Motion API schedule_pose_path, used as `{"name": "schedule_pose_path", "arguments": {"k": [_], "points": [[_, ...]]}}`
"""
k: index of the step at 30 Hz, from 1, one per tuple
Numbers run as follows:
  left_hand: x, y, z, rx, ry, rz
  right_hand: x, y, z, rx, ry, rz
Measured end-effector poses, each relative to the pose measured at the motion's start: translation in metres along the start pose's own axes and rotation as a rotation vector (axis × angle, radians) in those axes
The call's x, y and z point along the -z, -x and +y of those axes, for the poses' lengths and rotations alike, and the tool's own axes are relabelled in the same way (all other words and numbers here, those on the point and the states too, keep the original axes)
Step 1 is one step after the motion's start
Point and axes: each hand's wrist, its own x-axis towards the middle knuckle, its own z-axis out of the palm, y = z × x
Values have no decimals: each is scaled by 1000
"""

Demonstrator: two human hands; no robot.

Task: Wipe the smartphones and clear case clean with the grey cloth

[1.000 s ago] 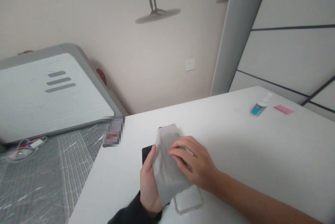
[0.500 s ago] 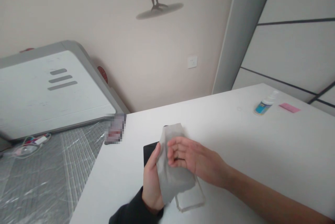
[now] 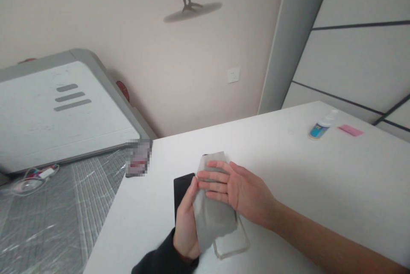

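Observation:
My left hand, in a dark sleeve, grips a black smartphone from below, with a grey cloth wrapped over much of it. Only the phone's upper left part shows; the rest is hidden by the cloth. My right hand lies open, palm turned towards me, its fingertips touching the cloth. Under the cloth's lower end, a transparent phone case rests on the white table.
A small bottle with a blue label and a pink flat item lie at the table's far right. A pixelated object sits at the far edge. Left of the table are plastic-covered floor and a leaning white panel.
My right hand has rotated from back-up with curled fingers to palm-up with straight fingers across the cloth. My left hand and the phone have stayed about the same. The view has shifted slightly.

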Motion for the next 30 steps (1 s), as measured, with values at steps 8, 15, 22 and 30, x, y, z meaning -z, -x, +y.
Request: {"name": "schedule_pose_path", "arguments": {"k": [8, 15, 22, 30], "points": [[-8, -1, -4, 38, 38, 119, -1, 0, -1, 48, -41, 31], [-3, -3, 1, -20, 54, 73, -9, 5, -9, 293, 360, 38], [2, -2, 1, 4, -23, -11, -6, 9, 5, 546, 1483, 56], [2, -3, 1, 4, -51, -35, 0, 8, 9, 525, 1614, 95]]}}
